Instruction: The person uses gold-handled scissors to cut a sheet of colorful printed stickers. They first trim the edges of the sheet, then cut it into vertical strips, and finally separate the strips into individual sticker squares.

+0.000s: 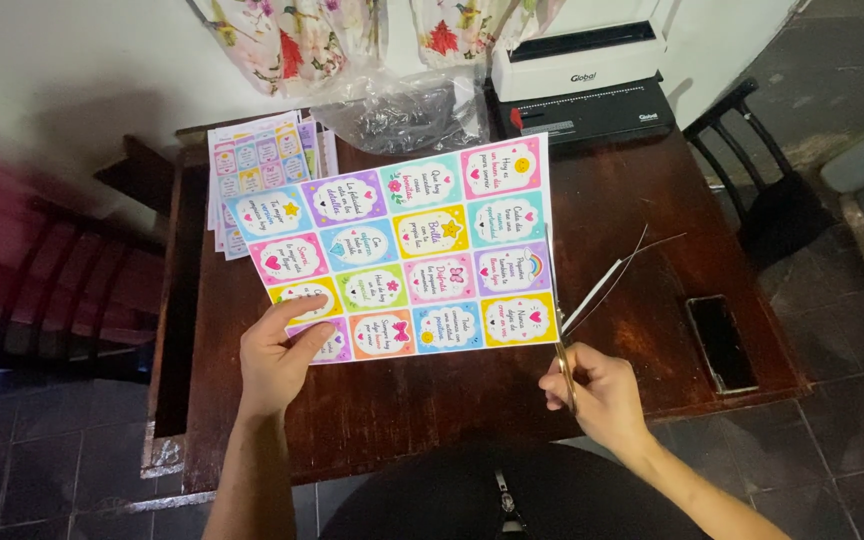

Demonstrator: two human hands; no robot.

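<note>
- Stack of printed card sheets (252, 160) at the dark wood table's (432, 400) back left corner; can't count them.
- Left hand (274, 355) pinches the big thin paper sheet of colourful sticker cards (412, 250) by its front left corner, held over table's middle. 16 cards, 4 rows of 4. Paper's light, floppy, tears easy.
- Right hand (597, 385) closed round 1 pair of metal scissors (557, 330), blades along sheet's right edge.
- 1 thin cut paper strip (612, 275).
- 1 black phone (722, 343) near table's right edge.

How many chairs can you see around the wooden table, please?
2. One dark chair stands beyond the table's far right corner, and another chair sits along the table's left side. Others may be hidden outside the frame.
</note>
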